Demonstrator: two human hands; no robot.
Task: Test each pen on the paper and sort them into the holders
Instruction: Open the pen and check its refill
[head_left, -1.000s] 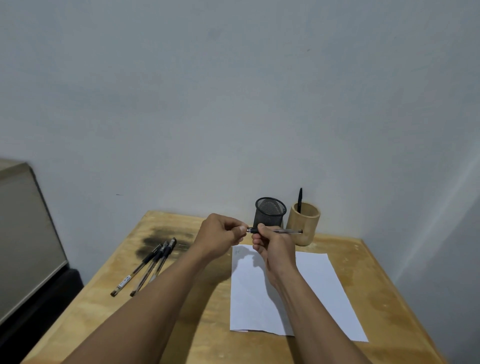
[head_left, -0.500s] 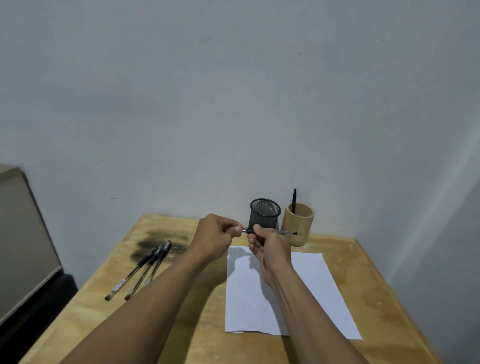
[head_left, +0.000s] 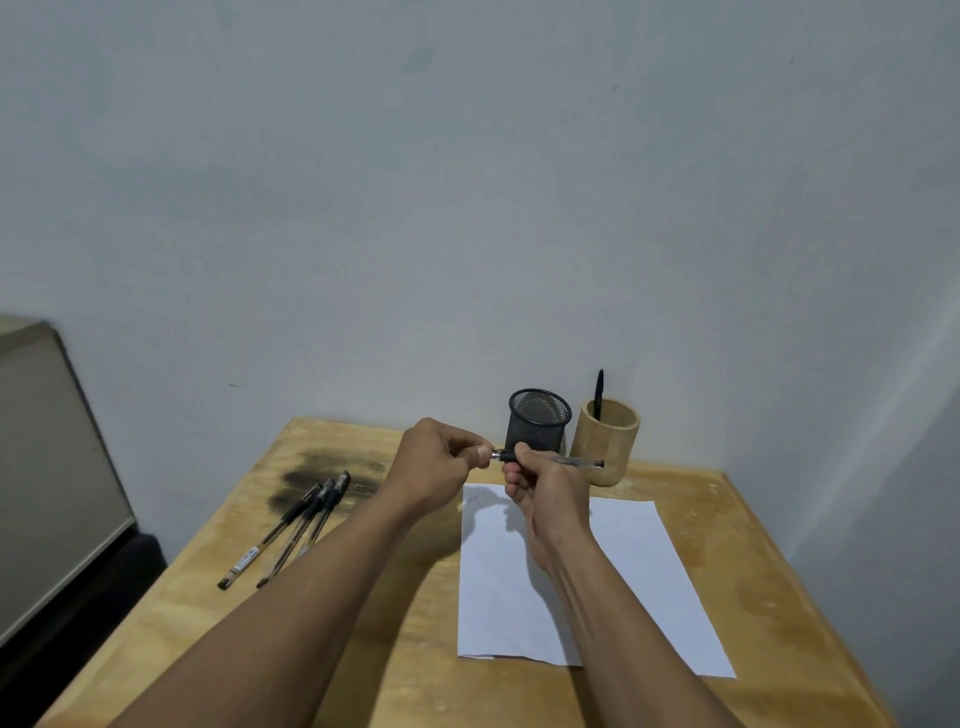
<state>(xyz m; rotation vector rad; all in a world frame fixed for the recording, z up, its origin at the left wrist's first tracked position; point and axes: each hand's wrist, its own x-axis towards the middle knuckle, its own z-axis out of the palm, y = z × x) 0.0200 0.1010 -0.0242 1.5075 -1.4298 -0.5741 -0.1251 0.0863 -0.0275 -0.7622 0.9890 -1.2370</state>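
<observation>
Over yellow wooden counter (head_left: 363, 649) and white paper sheet (head_left: 628, 571): thin clear pen with black end (head_left: 571, 461), lying sideways, left to right. Right grip (head_left: 550, 493) curled round its black part; left grip (head_left: 441, 465) pinching its left tip, maybe tugging a cap. Black mesh cup (head_left: 537, 423) just behind.

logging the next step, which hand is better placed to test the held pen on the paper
Right, likely. The right hand grips the pen by its barrel above the paper; the left hand only pinches its end.
</observation>
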